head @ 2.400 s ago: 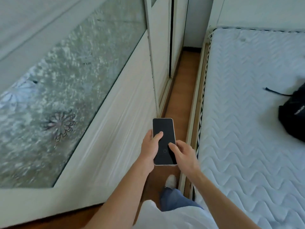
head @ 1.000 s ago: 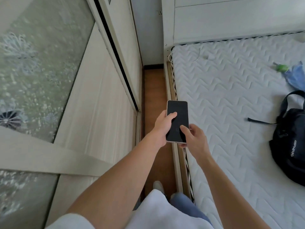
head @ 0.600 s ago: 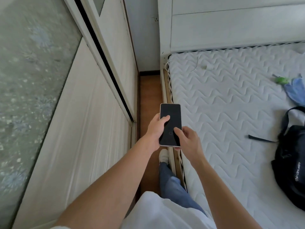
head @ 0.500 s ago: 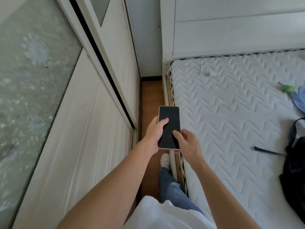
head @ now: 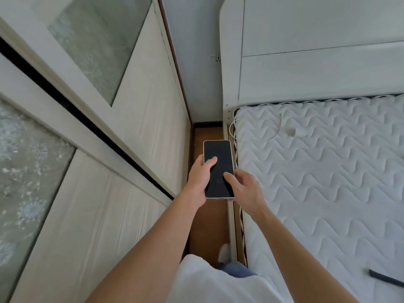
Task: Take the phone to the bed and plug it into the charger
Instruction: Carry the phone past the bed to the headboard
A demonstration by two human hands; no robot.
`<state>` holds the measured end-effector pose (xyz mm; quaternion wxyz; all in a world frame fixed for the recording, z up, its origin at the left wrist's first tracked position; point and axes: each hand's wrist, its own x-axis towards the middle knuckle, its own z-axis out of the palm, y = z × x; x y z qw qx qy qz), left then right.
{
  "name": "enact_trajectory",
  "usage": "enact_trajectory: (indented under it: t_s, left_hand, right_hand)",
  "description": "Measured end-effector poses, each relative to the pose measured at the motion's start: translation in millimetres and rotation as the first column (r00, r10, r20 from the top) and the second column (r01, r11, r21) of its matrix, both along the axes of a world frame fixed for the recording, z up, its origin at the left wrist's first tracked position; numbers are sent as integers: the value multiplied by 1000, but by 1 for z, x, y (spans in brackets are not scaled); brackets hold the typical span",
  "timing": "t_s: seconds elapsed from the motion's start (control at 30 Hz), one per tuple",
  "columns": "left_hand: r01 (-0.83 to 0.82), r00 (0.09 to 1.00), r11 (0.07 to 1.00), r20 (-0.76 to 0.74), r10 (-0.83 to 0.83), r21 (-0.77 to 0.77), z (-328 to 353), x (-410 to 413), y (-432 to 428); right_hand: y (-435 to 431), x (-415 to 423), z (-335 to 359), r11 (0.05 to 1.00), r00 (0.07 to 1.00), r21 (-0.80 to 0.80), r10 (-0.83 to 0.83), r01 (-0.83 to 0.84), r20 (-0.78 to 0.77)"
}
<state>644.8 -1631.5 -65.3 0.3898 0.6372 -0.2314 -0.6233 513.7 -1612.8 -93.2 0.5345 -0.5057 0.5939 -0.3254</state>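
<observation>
A phone (head: 218, 165) with a dark screen and a pale edge is upright in front of me, over the narrow floor strip beside the bed. My left hand (head: 199, 180) grips its left side with the thumb on the screen. My right hand (head: 243, 189) holds its lower right corner, thumb on the glass. The bed's white quilted mattress (head: 323, 182) fills the right side. A white charger cable (head: 258, 136) loops over the mattress's near-left top corner and ends in a small white plug (head: 300, 131) lying on the quilt, beyond the phone.
A white wardrobe with frosted sliding doors (head: 87, 149) lines the left. The brown floor strip (head: 207, 226) between it and the bed is narrow. A white headboard (head: 317, 62) stands at the far end. A black strap (head: 384, 279) lies at the lower right.
I have walked forward along the bed towards the headboard. The cable and plug are nearer, and the black bag has slid out of view except its strap. Both hands keep the phone.
</observation>
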Motion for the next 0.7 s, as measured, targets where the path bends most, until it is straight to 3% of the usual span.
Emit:
enact_trajectory:
  t_s: [0.37, 0.7]
  left_hand:
    - [46, 998, 999, 38, -45, -27, 0, -8, -129]
    - [236, 972, 971, 10, -236, -34, -17, -28, -302]
  right_hand:
    - [-123, -6, 2, 999, 999, -24, -35, 35, 23]
    - [-268, -22, -15, 970, 968, 6, -242, 243, -62]
